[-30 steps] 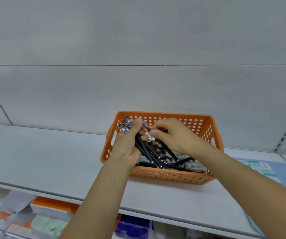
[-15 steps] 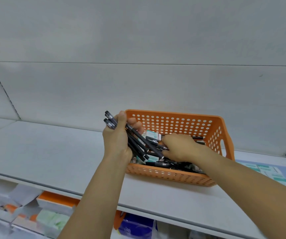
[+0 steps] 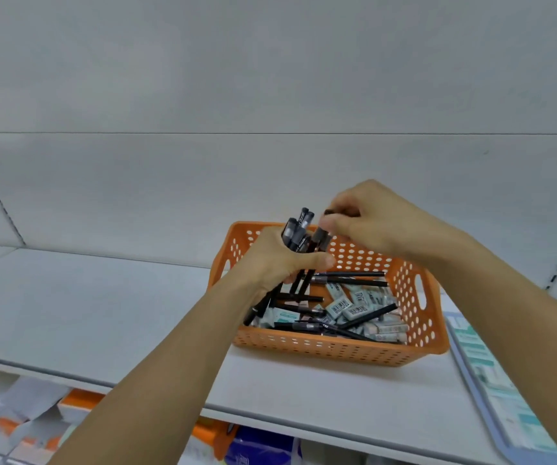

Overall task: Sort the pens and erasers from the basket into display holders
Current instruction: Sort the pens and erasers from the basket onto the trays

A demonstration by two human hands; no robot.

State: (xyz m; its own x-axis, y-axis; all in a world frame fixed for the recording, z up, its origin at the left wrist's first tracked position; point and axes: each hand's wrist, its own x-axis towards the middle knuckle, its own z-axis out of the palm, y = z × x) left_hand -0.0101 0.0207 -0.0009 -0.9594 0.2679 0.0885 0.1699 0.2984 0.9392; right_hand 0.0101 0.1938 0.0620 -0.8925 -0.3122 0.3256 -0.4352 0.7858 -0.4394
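An orange perforated basket (image 3: 337,350) stands on a white shelf (image 3: 85,313). Loose black pens (image 3: 350,278) and several pale wrapped erasers (image 3: 357,305) lie inside it. My left hand (image 3: 280,260) grips a bundle of black pens (image 3: 298,229), nearly upright over the basket's left half, caps sticking out above the fist. My right hand (image 3: 371,223) is just right of the bundle's top and pinches one pen's cap end (image 3: 320,234) between thumb and fingers.
A flat tray of pale green packets (image 3: 491,380) lies on the shelf right of the basket. Below the shelf's front edge are boxes and packs (image 3: 69,407). The shelf's back wall (image 3: 270,162) rises close behind the basket.
My right hand has risen out of the basket with a pen and brought it to the top of the bundle. My left hand has turned the bundle more upright.
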